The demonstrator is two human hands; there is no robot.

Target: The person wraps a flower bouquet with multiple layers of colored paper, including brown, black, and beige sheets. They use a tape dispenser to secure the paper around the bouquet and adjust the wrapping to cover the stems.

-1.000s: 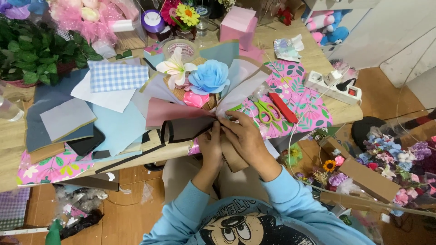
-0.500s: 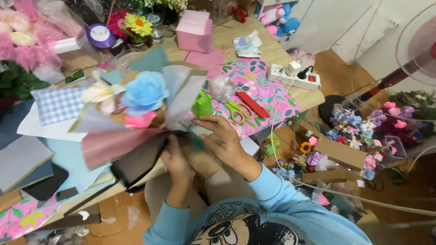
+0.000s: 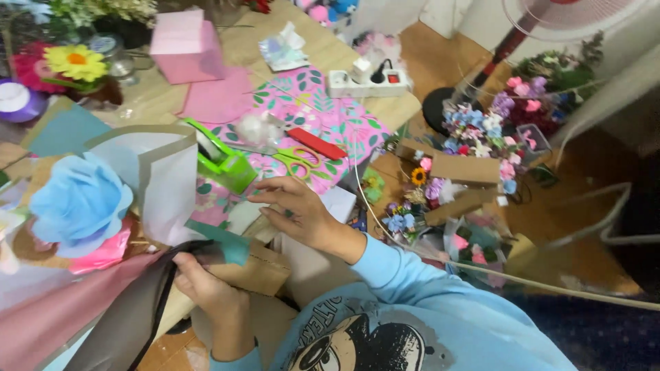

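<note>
My left hand grips the gathered base of a paper-wrapped bouquet that lies tilted to the left. The bouquet holds a blue paper flower and a pink one, wrapped in white, pink and dark sheets. My right hand is off the bouquet, fingers spread, stretched over the table edge close to a green tape dispenser. Green-handled scissors and a red tool lie just beyond on a pink floral sheet.
A pink box, a white power strip, a yellow flower in a vase and a purple ribbon roll sit on the table. Cardboard boxes of small artificial flowers stand on the floor to the right, by a fan stand.
My right hand has let go of the bouquet base and moved out toward the green tape dispenser. The view has swung right; my left hand keeps its hold.
</note>
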